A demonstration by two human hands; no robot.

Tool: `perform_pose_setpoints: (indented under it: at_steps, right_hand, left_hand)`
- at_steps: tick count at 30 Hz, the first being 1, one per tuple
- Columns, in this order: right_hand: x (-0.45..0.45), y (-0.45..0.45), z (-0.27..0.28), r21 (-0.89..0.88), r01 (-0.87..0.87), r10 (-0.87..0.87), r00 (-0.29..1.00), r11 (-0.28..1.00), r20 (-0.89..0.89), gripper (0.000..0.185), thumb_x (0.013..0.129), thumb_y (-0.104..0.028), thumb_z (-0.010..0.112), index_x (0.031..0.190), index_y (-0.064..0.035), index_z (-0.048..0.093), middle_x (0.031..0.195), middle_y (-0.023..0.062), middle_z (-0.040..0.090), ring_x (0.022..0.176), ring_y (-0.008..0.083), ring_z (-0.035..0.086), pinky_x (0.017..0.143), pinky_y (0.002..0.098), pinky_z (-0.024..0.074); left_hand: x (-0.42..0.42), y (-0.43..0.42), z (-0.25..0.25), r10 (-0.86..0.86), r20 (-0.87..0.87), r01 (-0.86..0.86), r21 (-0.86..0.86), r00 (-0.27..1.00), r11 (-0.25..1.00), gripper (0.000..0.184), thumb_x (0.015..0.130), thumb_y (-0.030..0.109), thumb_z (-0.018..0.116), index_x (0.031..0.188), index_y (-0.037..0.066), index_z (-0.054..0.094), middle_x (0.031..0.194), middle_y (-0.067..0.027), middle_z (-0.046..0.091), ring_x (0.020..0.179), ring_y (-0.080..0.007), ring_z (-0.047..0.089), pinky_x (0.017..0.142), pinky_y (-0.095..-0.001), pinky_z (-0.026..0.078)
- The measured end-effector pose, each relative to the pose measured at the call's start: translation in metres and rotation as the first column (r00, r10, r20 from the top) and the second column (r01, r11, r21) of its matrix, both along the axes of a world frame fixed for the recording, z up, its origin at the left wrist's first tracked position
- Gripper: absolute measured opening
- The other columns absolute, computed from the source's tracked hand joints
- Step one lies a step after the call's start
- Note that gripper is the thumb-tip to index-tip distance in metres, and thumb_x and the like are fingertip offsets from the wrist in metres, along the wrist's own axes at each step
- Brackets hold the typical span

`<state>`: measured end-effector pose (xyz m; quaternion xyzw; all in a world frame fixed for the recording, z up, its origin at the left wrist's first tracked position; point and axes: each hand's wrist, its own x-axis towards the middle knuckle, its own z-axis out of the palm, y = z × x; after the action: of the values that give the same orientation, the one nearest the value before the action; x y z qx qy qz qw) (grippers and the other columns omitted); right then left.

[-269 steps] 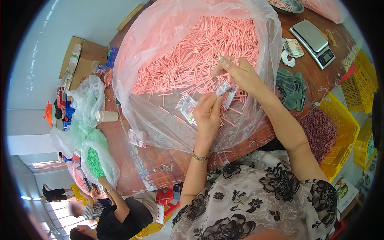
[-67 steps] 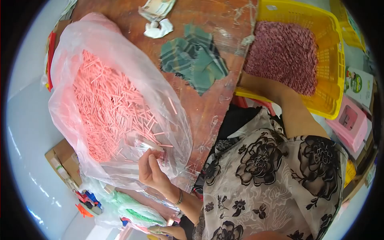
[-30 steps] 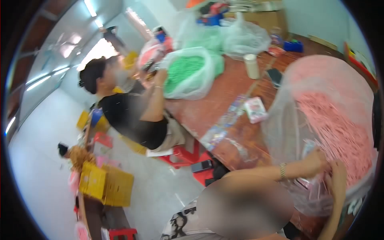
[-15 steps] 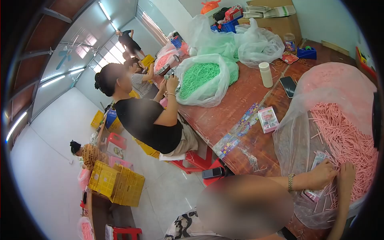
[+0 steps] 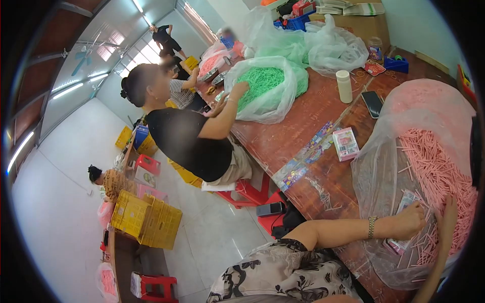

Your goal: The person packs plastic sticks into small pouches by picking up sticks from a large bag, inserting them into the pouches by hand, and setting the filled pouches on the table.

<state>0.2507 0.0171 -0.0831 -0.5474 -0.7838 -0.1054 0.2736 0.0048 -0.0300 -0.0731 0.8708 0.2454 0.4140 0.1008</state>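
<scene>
A large clear plastic bag (image 5: pixel 374 171) full of thin pink sticks (image 5: pixel 437 171) lies open in front of me. My left hand (image 5: pixel 408 222), with a gold-coloured watch at the wrist, is curled closed over the bag's near part; whatever its fingers hold is hidden. Just behind it lies a small printed packet (image 5: pixel 406 200), partly covered by the hand. A second packet (image 5: pixel 396 246) sits below the wrist among loose sticks. My right hand (image 5: pixel 447 214) rests against the pink heap with its fingers stretched out, seen nearly edge-on.
A printed packet (image 5: pixel 345 144), a phone (image 5: pixel 372 104) and a white bottle (image 5: pixel 344 87) stand or lie on the red-brown table (image 5: pixel 283 139). Across it, a co-worker (image 5: pixel 182 136) reaches into a bag of green sticks (image 5: pixel 262 86). Yellow crates (image 5: pixel 161 227) are stacked at left.
My hands were close together at the sticks; now the right has shifted right and the left has curled tighter. The co-worker's hand has moved into the green sticks. My view has tilted slightly.
</scene>
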Motion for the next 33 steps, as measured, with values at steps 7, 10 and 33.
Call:
perform_pose_setpoints:
  at_steps: [7,10,33]
  right_hand:
    - [-0.012,0.016,0.03,-0.262,0.088,-0.078,0.996,0.961,0.048,0.04,0.076,-0.005,0.068,0.113,0.0025,0.053,0.113,0.023,0.048,0.109,0.0411,0.05,0.094,0.0457,0.0407]
    - [-0.002,0.018,0.007,-0.144,0.108,-0.085,0.984,0.984,0.158,0.037,0.076,-0.003,0.066,0.11,0.0042,0.055,0.115,0.0233,0.048,0.11,0.041,0.049,0.094,0.0468,0.0409]
    - [0.064,-0.026,-0.038,0.191,0.181,-0.197,0.978,0.965,0.072,0.035,0.103,-0.018,0.041,0.129,0.0031,0.051,0.118,0.0228,0.056,0.116,0.0393,0.049,0.104,0.0437,0.0365]
  left_hand:
    - [-0.001,0.0,0.003,0.002,-0.045,-0.001,0.011,0.999,1.0,0.01,0.069,0.014,0.065,0.066,0.008,0.057,0.069,-0.0091,0.058,0.077,-0.0265,0.057,0.083,-0.0414,0.039]
    - [-0.003,0.0,0.003,0.013,-0.059,-0.013,0.008,0.998,1.0,0.01,0.069,0.014,0.064,0.065,0.008,0.057,0.068,-0.009,0.058,0.077,-0.0261,0.057,0.082,-0.0413,0.039]
    - [0.005,0.006,0.026,-0.038,-0.031,0.024,-0.372,0.999,0.928,0.034,0.082,0.016,0.063,0.11,-0.002,0.055,0.097,-0.0195,0.061,0.099,-0.0384,0.057,0.092,-0.0484,0.039]
